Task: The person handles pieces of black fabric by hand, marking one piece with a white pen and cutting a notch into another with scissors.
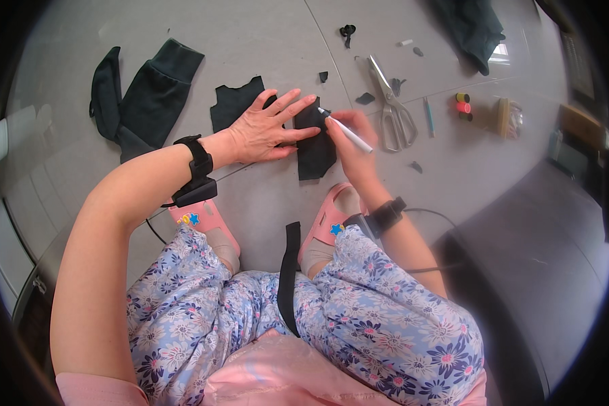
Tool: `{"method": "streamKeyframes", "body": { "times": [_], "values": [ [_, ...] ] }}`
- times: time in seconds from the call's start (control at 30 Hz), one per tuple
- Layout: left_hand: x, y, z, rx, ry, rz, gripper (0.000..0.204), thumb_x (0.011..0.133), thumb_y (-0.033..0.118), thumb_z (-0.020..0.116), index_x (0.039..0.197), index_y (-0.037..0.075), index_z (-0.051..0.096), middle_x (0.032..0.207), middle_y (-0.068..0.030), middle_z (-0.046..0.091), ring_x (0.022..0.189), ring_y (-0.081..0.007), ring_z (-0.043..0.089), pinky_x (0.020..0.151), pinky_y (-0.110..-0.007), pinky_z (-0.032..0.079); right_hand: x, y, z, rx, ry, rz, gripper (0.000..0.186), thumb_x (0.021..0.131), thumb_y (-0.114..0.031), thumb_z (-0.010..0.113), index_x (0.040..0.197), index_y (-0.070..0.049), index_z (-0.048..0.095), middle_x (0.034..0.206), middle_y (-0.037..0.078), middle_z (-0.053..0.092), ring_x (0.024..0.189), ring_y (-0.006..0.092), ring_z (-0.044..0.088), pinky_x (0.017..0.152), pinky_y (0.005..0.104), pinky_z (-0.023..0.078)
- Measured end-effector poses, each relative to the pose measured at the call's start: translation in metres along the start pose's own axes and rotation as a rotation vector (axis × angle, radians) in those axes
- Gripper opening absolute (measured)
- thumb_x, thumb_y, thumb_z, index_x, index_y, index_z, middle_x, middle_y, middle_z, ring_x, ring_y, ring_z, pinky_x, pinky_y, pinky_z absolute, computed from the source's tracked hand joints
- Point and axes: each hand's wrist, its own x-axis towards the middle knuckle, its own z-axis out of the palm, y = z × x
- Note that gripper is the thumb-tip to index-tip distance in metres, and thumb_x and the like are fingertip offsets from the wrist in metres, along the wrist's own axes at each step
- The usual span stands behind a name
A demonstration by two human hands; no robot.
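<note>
On the tiled floor lies a black rectangular fabric piece (312, 157) with a slanted lower corner. My left hand (269, 127) is spread out, its fingers resting on this piece and its palm side toward the floor. Between the fingers of my right hand (352, 141) is a white marker pen (348, 130), its dark tip at the upper right edge of the fabric. Partly under my left hand, a second black fabric piece (235, 103) with notched edges lies flat.
A dark garment piece with a ribbed cuff (157, 95) lies at the left. Scissors (394, 111), a blue pen (430, 116), thread spools (462, 107) and black scraps (365, 99) are spread to the right. Dark cloth (468, 30) lies far right. A black strap (289, 277) hangs between my knees.
</note>
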Motion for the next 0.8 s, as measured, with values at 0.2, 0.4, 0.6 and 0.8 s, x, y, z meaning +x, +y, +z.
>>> {"method": "streamKeyframes", "body": {
  "times": [0.2,0.4,0.6,0.8],
  "values": [
    [0.001,0.001,-0.001,0.0,0.01,0.004,0.052,0.081,0.04,0.063,0.132,0.036,0.052,0.155,-0.0107,0.024,0.139,-0.0301,0.027,0.109,-0.047,0.019,0.002,0.005,-0.002,-0.027,0.002,-0.029,0.014,0.086,-0.01,0.068,0.092,0.0,0.061,0.078,0.003,0.064,0.068,0.0068,0.056,0.062,0.0229,0.046],
    [0.0,0.0,-0.001,-0.014,-0.004,-0.004,0.053,0.081,0.04,0.064,0.132,0.036,0.051,0.155,-0.0108,0.025,0.139,-0.0301,0.027,0.109,-0.047,0.019,-0.004,0.007,-0.007,-0.058,0.029,-0.003,0.013,0.085,-0.011,0.068,0.088,-0.001,0.06,0.074,0.003,0.063,0.063,0.0066,0.053,0.057,0.0236,0.044],
    [0.0,0.0,0.001,-0.008,-0.005,-0.002,0.053,0.081,0.039,0.064,0.133,0.036,0.051,0.155,-0.0106,0.024,0.139,-0.0302,0.027,0.109,-0.047,0.018,-0.002,0.0,0.0,-0.038,0.034,-0.021,0.014,0.085,-0.011,0.068,0.091,0.0,0.061,0.077,0.004,0.064,0.066,0.0072,0.055,0.06,0.0235,0.046],
    [0.001,0.0,0.0,-0.004,0.003,0.002,0.053,0.081,0.039,0.064,0.133,0.036,0.051,0.155,-0.0105,0.024,0.139,-0.0302,0.027,0.109,-0.047,0.018,0.004,0.004,0.0,0.021,0.024,-0.016,0.015,0.086,-0.011,0.068,0.094,0.0,0.061,0.08,0.004,0.065,0.07,0.0077,0.057,0.064,0.0231,0.047]
  ]
}}
